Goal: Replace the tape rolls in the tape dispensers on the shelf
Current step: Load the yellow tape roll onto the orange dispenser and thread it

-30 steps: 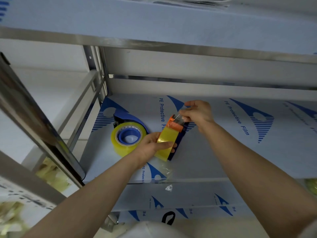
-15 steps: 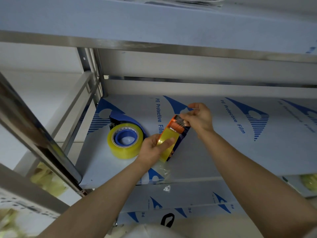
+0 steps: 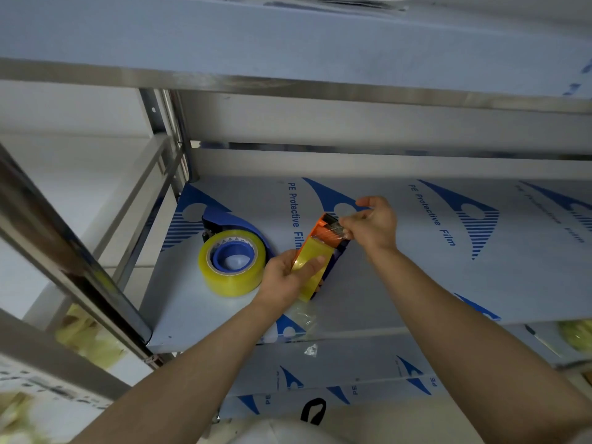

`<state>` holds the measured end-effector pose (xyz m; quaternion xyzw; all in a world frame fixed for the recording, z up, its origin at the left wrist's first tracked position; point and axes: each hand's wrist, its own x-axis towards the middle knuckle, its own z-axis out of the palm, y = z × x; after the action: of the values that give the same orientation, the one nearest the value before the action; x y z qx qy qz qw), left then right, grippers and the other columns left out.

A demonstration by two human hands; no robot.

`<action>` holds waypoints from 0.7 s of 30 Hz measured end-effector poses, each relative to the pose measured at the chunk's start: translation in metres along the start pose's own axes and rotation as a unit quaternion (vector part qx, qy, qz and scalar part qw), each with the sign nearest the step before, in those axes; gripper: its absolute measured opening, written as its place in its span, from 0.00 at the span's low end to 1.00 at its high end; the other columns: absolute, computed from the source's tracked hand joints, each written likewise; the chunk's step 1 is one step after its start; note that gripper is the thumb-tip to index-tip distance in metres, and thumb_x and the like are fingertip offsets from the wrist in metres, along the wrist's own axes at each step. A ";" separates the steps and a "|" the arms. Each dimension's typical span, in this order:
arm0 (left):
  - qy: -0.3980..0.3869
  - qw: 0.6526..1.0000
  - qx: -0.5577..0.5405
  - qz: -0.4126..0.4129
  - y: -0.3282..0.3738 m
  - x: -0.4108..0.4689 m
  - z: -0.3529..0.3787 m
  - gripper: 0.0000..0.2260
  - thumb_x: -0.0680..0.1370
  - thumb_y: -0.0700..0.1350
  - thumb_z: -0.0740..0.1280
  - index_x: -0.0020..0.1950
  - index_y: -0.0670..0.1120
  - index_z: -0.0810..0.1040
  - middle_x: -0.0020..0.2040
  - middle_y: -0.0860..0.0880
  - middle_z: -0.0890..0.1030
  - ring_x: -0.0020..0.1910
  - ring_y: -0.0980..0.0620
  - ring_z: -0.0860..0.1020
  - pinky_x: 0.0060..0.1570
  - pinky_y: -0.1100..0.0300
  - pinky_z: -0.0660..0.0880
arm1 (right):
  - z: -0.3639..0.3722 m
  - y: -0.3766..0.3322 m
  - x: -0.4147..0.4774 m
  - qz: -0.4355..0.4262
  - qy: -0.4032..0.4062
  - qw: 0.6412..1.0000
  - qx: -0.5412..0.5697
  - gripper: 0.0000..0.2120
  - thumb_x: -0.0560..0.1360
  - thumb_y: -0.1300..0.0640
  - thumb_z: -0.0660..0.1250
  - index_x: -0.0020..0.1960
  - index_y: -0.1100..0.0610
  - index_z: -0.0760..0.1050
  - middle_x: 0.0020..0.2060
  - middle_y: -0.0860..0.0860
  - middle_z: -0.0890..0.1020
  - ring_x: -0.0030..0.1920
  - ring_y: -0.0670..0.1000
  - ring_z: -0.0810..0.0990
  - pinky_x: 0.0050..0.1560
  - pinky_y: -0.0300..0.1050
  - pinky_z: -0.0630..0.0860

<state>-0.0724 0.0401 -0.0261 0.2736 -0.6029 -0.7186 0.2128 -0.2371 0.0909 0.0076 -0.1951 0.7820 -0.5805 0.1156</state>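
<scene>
Yellow tape (image 3: 331, 235) now spans the dispenser (image 3: 335, 265) cutter (image 3: 322, 226), right hand (image 3: 374, 225) pinching it, left hand (image 3: 286, 278) gripping the roll (image 3: 314, 248): nearly threaded.

Storeroom or workshop, film-covered steel shelving (image 3: 416, 270)

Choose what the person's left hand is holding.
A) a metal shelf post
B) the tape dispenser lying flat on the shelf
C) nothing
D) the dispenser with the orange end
D: the left hand grips the yellow roll in the dispenser with the orange end, while the other dispenser lies untouched on the shelf.
</scene>
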 end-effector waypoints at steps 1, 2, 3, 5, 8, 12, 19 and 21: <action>0.001 1.000 0.002 0.002 -0.001 0.000 0.000 0.05 0.74 0.44 0.70 0.42 0.43 0.77 0.35 0.44 0.81 0.28 0.53 0.79 0.33 0.59 0.78 | 0.000 0.000 0.001 0.005 -0.002 1.000 -0.005 0.18 0.66 0.70 0.70 0.50 0.58 0.69 0.29 0.53 0.76 0.28 0.51 0.76 0.43 0.57 0.81; 0.002 1.000 0.004 0.004 -0.002 -0.001 0.000 0.05 0.74 0.44 0.70 0.42 0.43 0.77 0.35 0.44 0.81 0.29 0.52 0.79 0.34 0.58 0.78 | 0.000 0.000 0.003 0.008 -0.005 1.000 -0.010 0.18 0.66 0.71 0.70 0.52 0.60 0.69 0.29 0.53 0.75 0.28 0.51 0.75 0.43 0.56 0.80; 0.004 1.000 0.005 0.005 -0.002 -0.001 0.000 0.05 0.74 0.44 0.70 0.42 0.43 0.77 0.36 0.44 0.81 0.30 0.51 0.79 0.35 0.57 0.78 | 0.000 0.000 0.003 0.010 -0.009 1.000 -0.013 0.18 0.67 0.71 0.69 0.54 0.62 0.69 0.29 0.54 0.75 0.27 0.51 0.75 0.42 0.56 0.80; 0.004 1.000 0.005 0.009 -0.003 0.000 0.000 0.05 0.74 0.44 0.71 0.42 0.43 0.78 0.37 0.42 0.80 0.32 0.47 0.79 0.38 0.55 0.78 | -0.001 -0.001 0.005 0.003 -0.018 0.999 -0.029 0.18 0.67 0.71 0.69 0.54 0.62 0.69 0.29 0.54 0.75 0.28 0.51 0.75 0.42 0.56 0.80; -0.002 1.000 0.010 0.009 -0.004 0.000 -0.001 0.05 0.74 0.44 0.71 0.42 0.44 0.78 0.37 0.42 0.80 0.34 0.46 0.79 0.40 0.53 0.78 | 0.000 -0.002 0.005 -0.054 -0.022 0.996 -0.063 0.16 0.67 0.68 0.70 0.49 0.56 0.68 0.35 0.56 0.77 0.34 0.55 0.78 0.43 0.56 0.81; -0.006 1.000 0.015 0.014 -0.005 0.000 -0.002 0.04 0.74 0.43 0.71 0.41 0.45 0.77 0.36 0.43 0.80 0.36 0.44 0.78 0.42 0.50 0.77 | 0.001 -0.001 0.005 -0.106 -0.026 0.991 -0.077 0.15 0.68 0.66 0.71 0.48 0.55 0.68 0.34 0.50 0.74 0.35 0.54 0.77 0.42 0.48 0.77; -0.014 1.000 0.011 0.009 -0.001 -0.003 -0.002 0.04 0.74 0.42 0.70 0.41 0.45 0.77 0.37 0.42 0.79 0.36 0.44 0.78 0.39 0.54 0.78 | 0.004 -0.006 0.003 -0.163 -0.015 0.983 -0.087 0.14 0.69 0.63 0.72 0.52 0.60 0.72 0.41 0.50 0.77 0.44 0.51 0.77 0.44 0.47 0.75; -0.014 1.000 0.012 0.012 -0.001 -0.004 -0.002 0.04 0.74 0.42 0.70 0.41 0.45 0.77 0.38 0.42 0.80 0.36 0.44 0.78 0.40 0.53 0.78 | 0.005 -0.009 0.003 -0.173 -0.021 0.982 -0.077 0.13 0.69 0.63 0.72 0.51 0.61 0.72 0.40 0.49 0.77 0.43 0.50 0.77 0.45 0.47 0.75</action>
<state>-0.0679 0.0411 -0.0272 0.2586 -0.6175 -0.7126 0.2095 -0.2357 0.0830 0.0146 -0.3480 0.7761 -0.5257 0.0142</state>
